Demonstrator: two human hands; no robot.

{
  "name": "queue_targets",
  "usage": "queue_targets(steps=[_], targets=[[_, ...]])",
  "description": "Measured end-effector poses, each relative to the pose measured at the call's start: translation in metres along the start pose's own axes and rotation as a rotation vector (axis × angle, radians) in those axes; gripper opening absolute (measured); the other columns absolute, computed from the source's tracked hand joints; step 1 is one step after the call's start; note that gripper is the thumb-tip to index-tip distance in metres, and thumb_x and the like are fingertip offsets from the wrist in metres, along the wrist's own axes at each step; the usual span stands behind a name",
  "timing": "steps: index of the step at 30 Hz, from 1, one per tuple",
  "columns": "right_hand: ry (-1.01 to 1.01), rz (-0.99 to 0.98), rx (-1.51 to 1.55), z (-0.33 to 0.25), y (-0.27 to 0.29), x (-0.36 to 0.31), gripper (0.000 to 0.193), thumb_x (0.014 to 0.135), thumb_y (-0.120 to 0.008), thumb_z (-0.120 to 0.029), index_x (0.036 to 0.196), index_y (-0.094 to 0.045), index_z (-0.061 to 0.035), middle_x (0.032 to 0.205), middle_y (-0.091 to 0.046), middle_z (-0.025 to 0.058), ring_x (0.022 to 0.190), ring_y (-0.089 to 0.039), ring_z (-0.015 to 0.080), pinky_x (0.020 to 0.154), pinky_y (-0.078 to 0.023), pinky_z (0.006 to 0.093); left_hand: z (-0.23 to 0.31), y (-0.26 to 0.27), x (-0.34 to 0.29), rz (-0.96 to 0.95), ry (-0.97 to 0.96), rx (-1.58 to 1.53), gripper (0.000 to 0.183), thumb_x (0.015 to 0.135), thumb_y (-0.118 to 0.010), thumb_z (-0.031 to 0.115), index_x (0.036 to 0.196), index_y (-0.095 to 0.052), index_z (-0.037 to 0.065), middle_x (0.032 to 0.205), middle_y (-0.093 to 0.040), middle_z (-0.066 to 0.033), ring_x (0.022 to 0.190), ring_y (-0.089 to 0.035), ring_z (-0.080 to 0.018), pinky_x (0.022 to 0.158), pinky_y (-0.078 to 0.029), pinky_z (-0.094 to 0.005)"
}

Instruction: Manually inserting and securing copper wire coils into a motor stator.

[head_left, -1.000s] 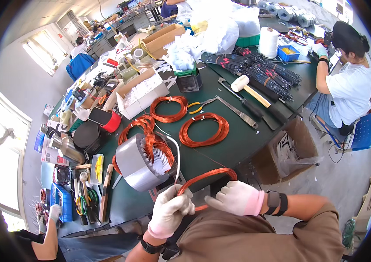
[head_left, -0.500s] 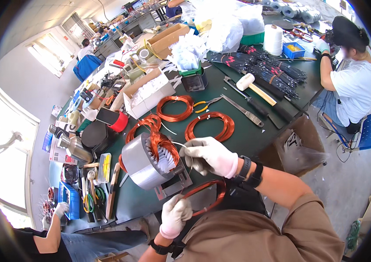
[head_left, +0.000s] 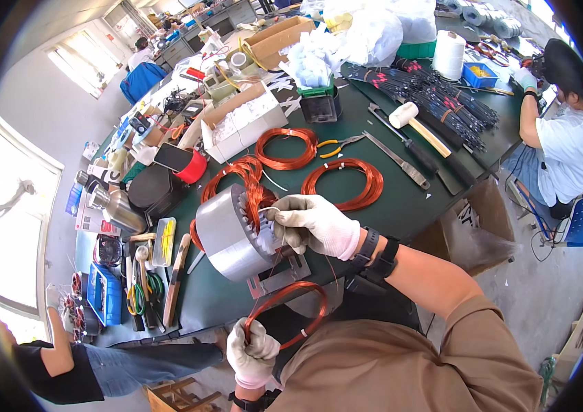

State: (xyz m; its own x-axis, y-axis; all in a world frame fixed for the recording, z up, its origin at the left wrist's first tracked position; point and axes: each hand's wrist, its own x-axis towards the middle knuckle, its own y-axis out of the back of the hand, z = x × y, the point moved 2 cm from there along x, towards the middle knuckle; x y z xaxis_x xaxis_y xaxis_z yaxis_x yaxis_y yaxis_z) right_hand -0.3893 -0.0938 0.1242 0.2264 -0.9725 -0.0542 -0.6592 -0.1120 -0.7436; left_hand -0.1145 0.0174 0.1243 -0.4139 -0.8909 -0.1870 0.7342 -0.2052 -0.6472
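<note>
Copper coil gripped in my left hand.
My right hand pinches a white tube, grey stator just left of it.

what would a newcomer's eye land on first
The orange-red copper coils: two lie on the green tabletop and the left hand holds a thinner coil. Next is the big grey stator with copper wire spilling from its end, beside the right hand. White plastic bags crowd the tabletop's far side.

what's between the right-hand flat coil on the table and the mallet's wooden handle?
Head view: a flat metal tool nearest the coil, then a long dark-handled tool nearer the mallet's wooden handle, both on the green tabletop.
</note>
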Motion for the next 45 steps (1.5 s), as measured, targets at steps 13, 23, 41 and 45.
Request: queue_targets(steps=[13, 23, 41, 45], targets=[[-0.090, 0.025, -0.183, -0.015, -0.014, -0.006, 0.025, 0.104, -0.061, -0.019, 0.118, -0.065, 0.0016, 0.074, -0.058, -0.0009, 0.048, -0.045, 0.0030, 0.041, -0.033, 0.0203, -0.011, 0.012, -0.002, 0.074, 0.036, -0.021, 0.035, 0.110, -0.052, 0.035, 0.102, -0.060, 0.001, 0.058, -0.023, 0.0074, 0.046, -0.021, -0.0064, 0.046, -0.021, -0.0271], [0.432, -0.119, -1.305, -0.013, -0.023, -0.077, 0.049, 0.088, -0.077, -0.025, 0.127, -0.067, 0.0035, 0.107, -0.074, 0.0132, 0.087, -0.070, 0.0240, 0.082, -0.057, 0.0350, 0.021, -0.011, 0.015, -0.070, -0.103, 0.135, 0.037, 0.111, -0.052, 0.039, 0.103, -0.059, 0.004, 0.059, -0.025, 0.0086, 0.045, -0.022, -0.0053, 0.044, -0.021, -0.0251], [0.646, -0.136, -1.600, -0.024, -0.051, -0.094, 0.047, 0.087, -0.074, -0.007, 0.133, -0.070, -0.0161, 0.072, -0.057, 0.0072, 0.060, -0.060, 0.0266, 0.055, -0.048, 0.0374, 0.043, -0.053, 0.024, -0.123, -0.001, 0.236, 0.036, 0.104, -0.062, 0.035, 0.086, -0.056, 0.003, 0.056, -0.033, 0.0055, 0.045, -0.027, -0.0088, 0.046, -0.031, -0.0294], [0.587, -0.208, -1.912, -0.023, -0.060, -0.091, 0.059, 0.089, -0.072, -0.012, 0.146, -0.057, -0.0108, 0.080, -0.060, 0.0057, 0.062, -0.061, 0.0240, 0.055, -0.051, 0.0345, 0.045, -0.053, 0.018, -0.143, -0.005, 0.167, 0.032, 0.105, -0.060, 0.032, 0.091, -0.056, 0.003, 0.057, -0.032, 0.0067, 0.047, -0.025, -0.0073, 0.047, -0.025, -0.0285]])
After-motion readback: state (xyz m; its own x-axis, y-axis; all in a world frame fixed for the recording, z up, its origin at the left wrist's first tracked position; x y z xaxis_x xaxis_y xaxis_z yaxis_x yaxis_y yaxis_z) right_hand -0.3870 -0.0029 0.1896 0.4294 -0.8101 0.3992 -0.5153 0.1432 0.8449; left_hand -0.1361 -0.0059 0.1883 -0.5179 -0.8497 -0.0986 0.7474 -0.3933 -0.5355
